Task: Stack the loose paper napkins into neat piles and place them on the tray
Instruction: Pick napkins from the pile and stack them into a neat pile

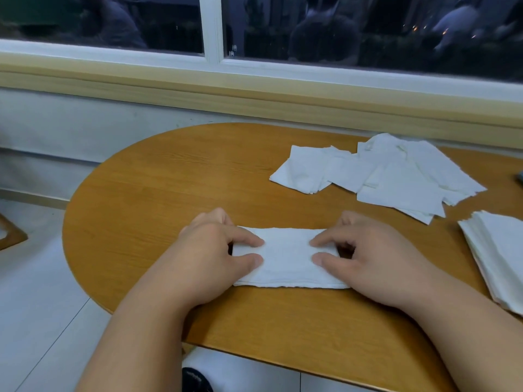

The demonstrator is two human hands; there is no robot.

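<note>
While pressed flat near the table's point(158, 176) 6 o'clock edge, white napkin point(287, 257) pinned at both ends. Left hand point(215, 256) on its 9 o'clock end, right hand point(376, 261) on its 3 o'clock end, each with thumb and forefinger curled onto the paper, pinching lightly rather than clenched. Toward 2 o'clock, well apart, loose napkins point(379, 176) spread in an untidy overlapping heap. At 3 o'clock, cut off by the frame edge, a squared napkin pile point(498, 256). Cannot tell whether a tray lies beneath. Dark window point(215, 32) at 12 o'clock.
</note>
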